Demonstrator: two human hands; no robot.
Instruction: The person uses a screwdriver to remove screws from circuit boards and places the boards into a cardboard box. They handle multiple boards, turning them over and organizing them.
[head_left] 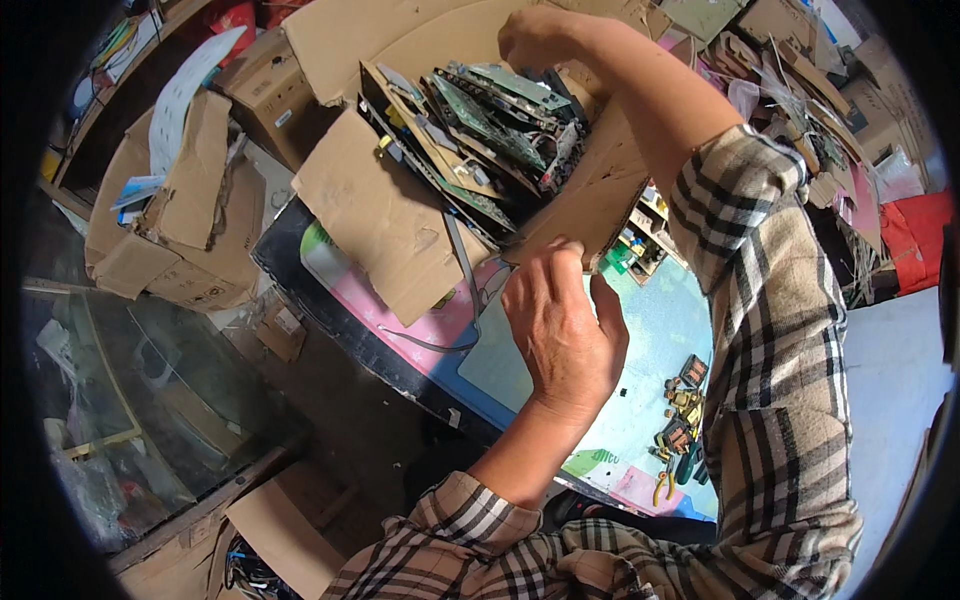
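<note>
A cardboard box (590, 185) stands tilted on the table, its flaps spread. Green and brown circuit boards (490, 125) are packed on edge inside it. With fingers curled over the rim, my left hand (568, 325) grips the box's near edge. Across the box, my right hand (540, 38) is closed at the far edge by a raised flap; its fingertips are partly hidden. A grey flat cable (463, 265) hangs out over the left flap (375, 215).
On the patterned table mat (620, 390) lie small transformers (678, 435) and yellow-handled pliers (663, 487). More boards (645, 240) sit beyond the box's right side. An open carton (180, 240) stands at left, near a glass-topped cabinet (150, 400). Scrap is heaped at far right.
</note>
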